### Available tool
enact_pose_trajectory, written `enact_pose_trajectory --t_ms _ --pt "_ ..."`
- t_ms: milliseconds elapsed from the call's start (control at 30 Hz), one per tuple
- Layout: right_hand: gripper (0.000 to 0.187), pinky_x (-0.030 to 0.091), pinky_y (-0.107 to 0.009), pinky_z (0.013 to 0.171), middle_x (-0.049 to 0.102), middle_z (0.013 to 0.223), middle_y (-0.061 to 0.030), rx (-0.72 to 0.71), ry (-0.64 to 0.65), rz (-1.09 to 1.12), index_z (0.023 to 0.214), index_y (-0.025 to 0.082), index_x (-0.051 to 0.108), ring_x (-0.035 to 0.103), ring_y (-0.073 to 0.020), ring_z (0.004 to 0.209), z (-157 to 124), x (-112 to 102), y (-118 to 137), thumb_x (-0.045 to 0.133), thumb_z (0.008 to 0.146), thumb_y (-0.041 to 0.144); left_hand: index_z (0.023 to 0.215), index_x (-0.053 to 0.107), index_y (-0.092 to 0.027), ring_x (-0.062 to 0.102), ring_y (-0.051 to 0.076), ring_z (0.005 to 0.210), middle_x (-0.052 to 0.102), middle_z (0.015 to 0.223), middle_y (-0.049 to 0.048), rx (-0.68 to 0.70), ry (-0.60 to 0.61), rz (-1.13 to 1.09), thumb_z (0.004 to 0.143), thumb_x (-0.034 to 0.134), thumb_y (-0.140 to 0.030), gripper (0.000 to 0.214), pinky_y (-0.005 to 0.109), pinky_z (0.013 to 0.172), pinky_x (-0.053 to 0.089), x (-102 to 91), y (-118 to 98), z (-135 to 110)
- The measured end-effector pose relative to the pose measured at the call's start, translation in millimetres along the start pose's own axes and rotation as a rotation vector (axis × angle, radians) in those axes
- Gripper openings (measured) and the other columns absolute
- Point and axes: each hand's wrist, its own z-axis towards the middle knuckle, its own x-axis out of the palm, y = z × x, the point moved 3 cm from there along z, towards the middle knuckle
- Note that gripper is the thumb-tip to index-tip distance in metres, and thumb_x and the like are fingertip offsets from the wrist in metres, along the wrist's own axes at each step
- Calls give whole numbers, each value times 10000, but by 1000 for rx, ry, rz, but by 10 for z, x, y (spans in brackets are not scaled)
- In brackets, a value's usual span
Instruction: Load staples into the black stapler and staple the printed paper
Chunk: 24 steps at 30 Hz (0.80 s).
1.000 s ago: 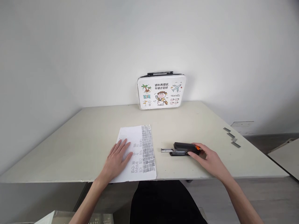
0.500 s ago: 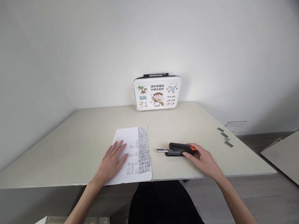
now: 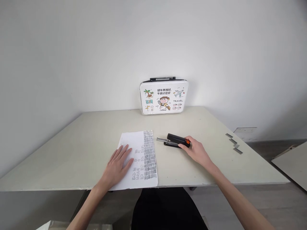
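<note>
Flat on a sheet of paper (image 3: 134,140) lies my left hand (image 3: 117,167), fingers spread. Printed text and a column of dense dark marks run along the paper's right side; whether there are more sheets beneath, I cannot tell. My right hand (image 3: 194,151) grips the rear end of a black stapler (image 3: 176,140) with an orange part near the back. The stapler sits just right of the paper's upper right edge, apart from it. From its front a metal staple tray (image 3: 161,139) sticks out to the left.
A white case (image 3: 164,97) with cartoon prints and a black handle stands at the table's back against the wall. Several strips of staples (image 3: 232,141) lie near the right edge of the pale table (image 3: 72,150). Another white surface (image 3: 292,163) is at the far right.
My right hand has moved the stapler away from me and a little left, closer to the paper's upper part. My left hand stays on the paper. The view has shifted slightly.
</note>
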Motion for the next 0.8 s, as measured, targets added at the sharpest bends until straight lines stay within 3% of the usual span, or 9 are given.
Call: enact_pose_trajectory --t_ms 267,500,667,733,800 --pt "307 461 -313 690 709 877 -35 -65 -19 17 968 246 597 649 -234 769 738 421 151 616 888 542 1609 361 -317 243 290 1566 294 1688 -8 18 -24 -6 1067 368 -552 590 537 1267 266 14 -3 -14" --pt "230 452 -289 719 733 927 -34 -135 75 21 972 240 660 670 -235 865 1492 1039 562 705 864 438 1590 396 -296 237 277 1570 313 1684 -1 4 -5 -36 1065 364 -557 588 512 1281 237 -1 -43 -39" --pt "228 456 -282 740 741 961 -33 -180 149 38 1001 240 679 674 -232 902 1722 1338 793 736 855 405 1558 438 -285 223 283 1575 332 1679 6 -23 23 -118 1048 396 -562 582 508 1289 208 -16 -25 -59" --pt "229 457 -281 748 742 955 -25 -205 175 41 992 241 682 673 -228 894 1753 1381 829 737 853 415 1543 446 -267 303 297 1548 397 1649 41 -87 32 -206 1014 467 -560 605 495 1273 255 -38 55 71" --pt "242 457 -283 753 743 951 -20 -227 194 40 993 243 685 672 -226 886 1771 1397 843 734 851 433 1539 431 -218 399 320 1499 459 1607 102 -235 23 -326 967 542 -536 664 477 1238 326 -64 186 317"
